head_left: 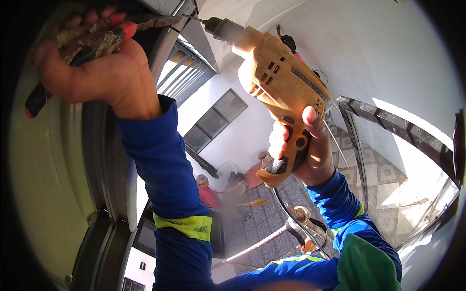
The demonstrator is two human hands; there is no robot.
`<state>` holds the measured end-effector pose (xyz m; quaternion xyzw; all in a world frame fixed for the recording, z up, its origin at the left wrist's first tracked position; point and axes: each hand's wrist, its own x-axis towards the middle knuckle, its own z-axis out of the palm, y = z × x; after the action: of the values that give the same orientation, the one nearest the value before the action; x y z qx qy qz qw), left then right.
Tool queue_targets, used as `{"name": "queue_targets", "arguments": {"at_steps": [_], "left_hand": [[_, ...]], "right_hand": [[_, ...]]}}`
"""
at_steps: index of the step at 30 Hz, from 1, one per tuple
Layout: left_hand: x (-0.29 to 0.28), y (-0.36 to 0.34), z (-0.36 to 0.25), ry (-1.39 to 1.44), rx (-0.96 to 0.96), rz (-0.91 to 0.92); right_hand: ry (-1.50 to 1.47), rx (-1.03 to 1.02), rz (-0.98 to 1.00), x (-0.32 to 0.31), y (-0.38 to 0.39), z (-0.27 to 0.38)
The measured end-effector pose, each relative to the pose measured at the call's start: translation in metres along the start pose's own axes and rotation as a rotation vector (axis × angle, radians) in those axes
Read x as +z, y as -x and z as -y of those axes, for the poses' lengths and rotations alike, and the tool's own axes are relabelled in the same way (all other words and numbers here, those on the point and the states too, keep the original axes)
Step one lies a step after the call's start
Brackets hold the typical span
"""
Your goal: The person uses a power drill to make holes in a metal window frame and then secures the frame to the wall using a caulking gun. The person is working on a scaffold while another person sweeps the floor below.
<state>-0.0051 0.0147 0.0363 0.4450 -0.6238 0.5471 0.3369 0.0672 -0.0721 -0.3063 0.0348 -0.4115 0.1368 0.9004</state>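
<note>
At the upper left, my left hand (pixel 109 72) is closed around a pair of worn pliers with black and red handles (pixel 127 30). The jaws of the pliers (pixel 158 22) point right, against the dark metal frame (pixel 165 46); whether they clamp anything is unclear. My right hand (pixel 318 150) grips the handle of a dusty yellow power drill (pixel 284 72), fingers at its trigger. The drill is raised and tilted, its black chuck (pixel 223 29) toward the frame. A thin drill bit (pixel 193 18) reaches close to the plier jaws; contact cannot be made out.
From the drill's base hangs a black cord (pixel 286 208), running past a pale pole (pixel 252 247). Far below, a person in a pink top (pixel 208 196) is beside a dark-tiled floor (pixel 276 208). A dark-framed opening (pixel 359 165) stands right; dark framing (pixel 97 179) runs along the left.
</note>
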Motion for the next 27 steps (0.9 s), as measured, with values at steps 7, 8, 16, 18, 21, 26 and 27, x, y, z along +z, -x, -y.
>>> {"name": "queue_targets", "arguments": {"at_steps": [7, 8, 16, 18, 21, 26, 27], "left_hand": [[-0.001, -0.001, 0.0, 0.015, -0.007, -0.001], [-0.001, -0.001, 0.0, 0.017, -0.013, 0.008], [0.0, 0.001, 0.001, -0.034, 0.0, -0.028], [0.0, 0.001, 0.001, -0.031, 0.003, -0.019], [0.0, 0.0, 0.0, 0.008, -0.009, 0.011], [0.0, 0.001, 0.001, -0.04, 0.007, 0.0], [0.0, 0.002, 0.001, -0.045, 0.008, -0.005]], "right_hand": [[-0.025, -0.007, -0.02, -0.001, 0.001, -0.007], [-0.033, -0.017, -0.028, -0.001, 0.001, -0.008], [0.021, -0.051, -0.043, 0.0, 0.002, -0.011], [0.01, -0.06, -0.045, 0.0, 0.001, -0.012], [-0.003, -0.065, -0.023, -0.001, 0.0, -0.013], [-0.037, -0.053, 0.0, -0.004, 0.0, -0.013], [-0.055, -0.045, 0.009, -0.004, 0.0, -0.012]]}}
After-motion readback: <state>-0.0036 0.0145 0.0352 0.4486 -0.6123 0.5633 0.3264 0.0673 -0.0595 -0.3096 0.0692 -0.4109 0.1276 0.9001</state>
